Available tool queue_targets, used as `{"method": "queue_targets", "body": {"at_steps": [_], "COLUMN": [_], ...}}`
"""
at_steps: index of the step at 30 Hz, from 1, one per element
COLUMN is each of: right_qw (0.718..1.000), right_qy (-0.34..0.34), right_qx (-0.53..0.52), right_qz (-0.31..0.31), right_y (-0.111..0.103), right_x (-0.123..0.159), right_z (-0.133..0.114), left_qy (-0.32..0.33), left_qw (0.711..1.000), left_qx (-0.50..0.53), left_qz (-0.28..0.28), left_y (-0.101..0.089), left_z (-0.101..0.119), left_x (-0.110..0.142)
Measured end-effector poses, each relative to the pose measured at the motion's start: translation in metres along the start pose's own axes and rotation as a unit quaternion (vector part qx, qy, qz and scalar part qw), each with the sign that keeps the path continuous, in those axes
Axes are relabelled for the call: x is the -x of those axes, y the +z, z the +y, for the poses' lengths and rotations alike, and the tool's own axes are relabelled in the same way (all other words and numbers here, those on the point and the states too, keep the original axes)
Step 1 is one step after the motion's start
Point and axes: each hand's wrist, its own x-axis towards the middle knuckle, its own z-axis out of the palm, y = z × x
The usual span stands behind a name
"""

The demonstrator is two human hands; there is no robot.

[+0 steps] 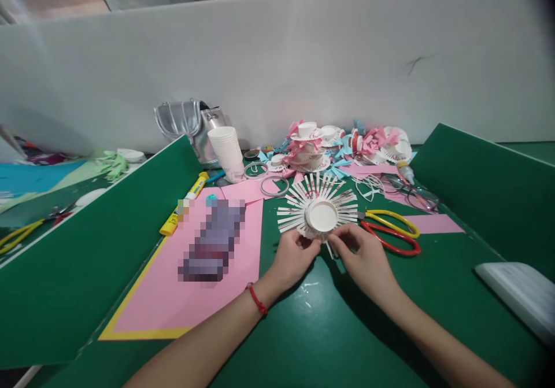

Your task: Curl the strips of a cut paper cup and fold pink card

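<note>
A white paper cup (321, 217), its wall cut into many strips fanned out round the base, is held just above the green table. My left hand (295, 256) pinches the near edge of the cut cup from the left. From the right, my right hand (359, 255) pinches the strips at the same near edge, its fingertips close to the left ones. Red and yellow handled scissors (392, 233) lie just right of the cup, blades partly hidden. Which strip each hand grips is too small to tell.
Pink paper (151, 301) lies left with a blurred phone-like object (214, 243) and a yellow glue stick (184, 204). Behind stand stacked white cups (226, 151), a silver bag (182, 122) and finished paper-cup crafts (306, 151). Green dividers (485, 185) flank the table; glasses (422, 198) lie right.
</note>
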Motion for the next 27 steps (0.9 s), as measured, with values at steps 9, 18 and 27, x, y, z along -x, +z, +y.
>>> {"method": "queue_targets", "body": {"at_steps": [9, 18, 27], "right_qw": [0.988, 0.955, 0.930], "right_qy": [0.073, 0.123, 0.165], "right_qx": [-0.123, -0.266, -0.329], "right_qz": [0.052, 0.039, -0.018], "right_y": [0.002, -0.001, -0.001], "right_x": [0.000, -0.001, -0.007], "right_z": [-0.006, -0.007, 0.002], "left_qy": [-0.036, -0.057, -0.077], "left_qw": [0.995, 0.991, 0.976], "left_qx": [0.088, 0.122, 0.204], "left_qz": [0.005, 0.019, -0.001], "left_y": [-0.001, -0.002, -0.003], "left_z": [0.005, 0.000, -0.003], "left_x": [0.004, -0.001, -0.002]}}
